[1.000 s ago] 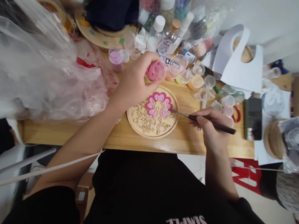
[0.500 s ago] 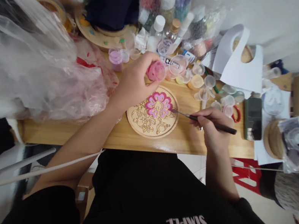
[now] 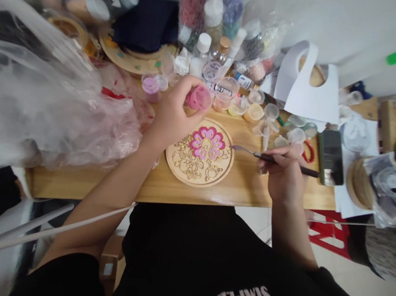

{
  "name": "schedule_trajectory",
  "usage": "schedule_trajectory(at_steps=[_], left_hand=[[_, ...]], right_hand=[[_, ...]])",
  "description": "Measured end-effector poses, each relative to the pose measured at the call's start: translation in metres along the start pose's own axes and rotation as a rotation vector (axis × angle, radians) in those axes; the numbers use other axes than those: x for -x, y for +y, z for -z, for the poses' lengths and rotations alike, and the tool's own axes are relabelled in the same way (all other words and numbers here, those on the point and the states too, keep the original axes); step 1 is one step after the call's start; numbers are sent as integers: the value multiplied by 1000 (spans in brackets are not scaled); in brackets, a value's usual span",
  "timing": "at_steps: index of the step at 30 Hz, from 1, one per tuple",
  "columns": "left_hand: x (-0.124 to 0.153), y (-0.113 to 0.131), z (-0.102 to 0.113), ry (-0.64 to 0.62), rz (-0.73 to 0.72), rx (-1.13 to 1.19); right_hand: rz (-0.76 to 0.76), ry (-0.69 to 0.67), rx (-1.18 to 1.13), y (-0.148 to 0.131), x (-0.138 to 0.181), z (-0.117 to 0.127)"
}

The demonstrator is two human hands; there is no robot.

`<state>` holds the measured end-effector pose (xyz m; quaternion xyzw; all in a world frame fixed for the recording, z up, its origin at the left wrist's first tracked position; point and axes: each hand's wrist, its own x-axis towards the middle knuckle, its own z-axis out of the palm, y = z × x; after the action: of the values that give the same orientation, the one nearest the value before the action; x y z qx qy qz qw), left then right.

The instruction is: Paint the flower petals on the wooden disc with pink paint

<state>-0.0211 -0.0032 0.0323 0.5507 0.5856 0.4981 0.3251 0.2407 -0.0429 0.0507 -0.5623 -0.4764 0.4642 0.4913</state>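
Note:
A round wooden disc (image 3: 190, 172) with gold flower outlines lies on the wooden table (image 3: 74, 182); one flower (image 3: 207, 143) on it is filled in pink and purple. My left hand (image 3: 172, 114) is closed around a small pot of pink material (image 3: 197, 98), held just above the disc's far edge. My right hand (image 3: 283, 176) pinches a thin dark-handled tool (image 3: 272, 159). Its metal tip points at the disc's right rim, a little clear of it.
Many small clear cups (image 3: 266, 120), bottles (image 3: 203, 47) and bags of coloured grains crowd the table behind the disc. A big clear plastic bag (image 3: 20, 97) fills the left. A phone (image 3: 329, 155), white paper (image 3: 306, 88) and more wooden discs (image 3: 357, 183) lie right.
The tool's tip has drawn back from the pink flower to just outside the disc's right rim. My left hand keeps the pink pot in place. The view has shifted slightly.

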Motion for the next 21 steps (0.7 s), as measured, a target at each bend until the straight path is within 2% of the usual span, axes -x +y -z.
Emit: schedule_trajectory(at_steps=[5,10,15,21], left_hand=[[-4,-7,-1,-46,-4,99],[-7,-14,2,-134,113,206],[-5,-14,5,-136,165,207],[-2,-11,6,-146,179,220]], right_hand=[[-149,-176,-196,0,13,8],[-407,-318,-369,-2,39,13],[-538,-375,-580,4,58,14],[-586,-382,-695,10,64,4]])
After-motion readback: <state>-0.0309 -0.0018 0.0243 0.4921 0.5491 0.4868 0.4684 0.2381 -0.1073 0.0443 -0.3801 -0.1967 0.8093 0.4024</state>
